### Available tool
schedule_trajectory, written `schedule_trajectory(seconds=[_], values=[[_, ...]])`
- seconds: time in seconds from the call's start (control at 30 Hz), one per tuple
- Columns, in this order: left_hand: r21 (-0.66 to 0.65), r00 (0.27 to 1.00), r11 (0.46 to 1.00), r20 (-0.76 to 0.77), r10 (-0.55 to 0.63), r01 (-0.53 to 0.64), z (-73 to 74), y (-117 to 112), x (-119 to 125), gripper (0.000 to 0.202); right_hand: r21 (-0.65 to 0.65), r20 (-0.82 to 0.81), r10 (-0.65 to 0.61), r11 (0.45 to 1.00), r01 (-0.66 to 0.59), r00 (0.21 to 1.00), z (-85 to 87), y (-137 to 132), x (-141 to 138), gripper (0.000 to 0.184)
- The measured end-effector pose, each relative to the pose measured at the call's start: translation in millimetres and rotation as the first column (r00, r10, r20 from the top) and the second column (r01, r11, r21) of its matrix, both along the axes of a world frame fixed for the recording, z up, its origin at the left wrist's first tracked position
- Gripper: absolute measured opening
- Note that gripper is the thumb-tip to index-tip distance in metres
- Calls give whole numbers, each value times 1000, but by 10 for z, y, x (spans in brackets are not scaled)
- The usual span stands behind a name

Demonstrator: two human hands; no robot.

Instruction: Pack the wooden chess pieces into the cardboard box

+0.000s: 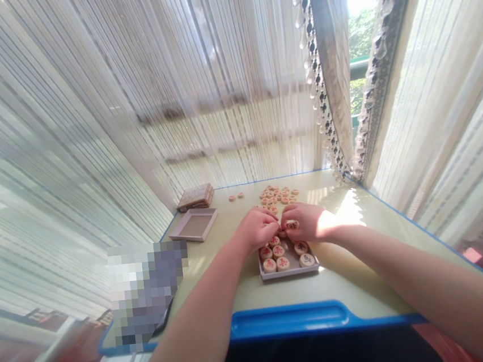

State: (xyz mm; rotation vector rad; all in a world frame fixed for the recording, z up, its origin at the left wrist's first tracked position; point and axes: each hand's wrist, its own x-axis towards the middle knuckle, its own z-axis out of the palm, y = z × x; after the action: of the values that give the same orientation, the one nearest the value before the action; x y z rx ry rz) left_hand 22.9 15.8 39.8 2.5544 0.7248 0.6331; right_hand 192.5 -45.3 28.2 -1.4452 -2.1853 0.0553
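Observation:
My left hand [258, 226] and my right hand [305, 220] meet over the far end of a small shallow box [291, 272] on a pale table [362, 283]. The box holds several round wooden chess pieces [274, 257] with red and dark characters. My right hand's fingers are curled around one round piece [292, 225]. My left hand's fingers are bent and pinched close together at the box; what they hold is hidden. More loose pieces [277, 194] lie scattered on the table beyond my hands.
An empty box lid [194, 224] and a brown folded board or case [196, 197] lie at the back left. Sheer striped curtains surround the table. A blue rim with a tray groove [289, 318] runs along the near edge. A blurred patch sits at front left.

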Motion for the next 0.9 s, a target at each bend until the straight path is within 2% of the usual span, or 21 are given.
schedule_trajectory(seconds=[0.3,0.43,0.57,0.67,0.8,0.9], values=[[8,999,999,34,-43,43,18,-18,-4,29,-7,-95,62,998,-63,994,51,-35,68,18],[-41,998,999,55,13,-11,52,-26,-14,32,-4,-120,71,997,-72,990,80,-22,128,26],[-12,993,998,103,65,-64,42,-5,-20,32,17,-119,64,998,-62,991,83,-23,133,25],[-7,987,995,119,104,-104,3,39,-20,31,-3,-187,0,1000,-1,982,42,-10,129,30],[-61,957,970,158,243,-236,-83,154,-35,32,-71,-360,-165,986,149,918,-55,50,187,41],[-158,914,926,170,368,-344,-139,248,-59,31,-30,-342,-208,977,210,916,-112,103,273,37]])
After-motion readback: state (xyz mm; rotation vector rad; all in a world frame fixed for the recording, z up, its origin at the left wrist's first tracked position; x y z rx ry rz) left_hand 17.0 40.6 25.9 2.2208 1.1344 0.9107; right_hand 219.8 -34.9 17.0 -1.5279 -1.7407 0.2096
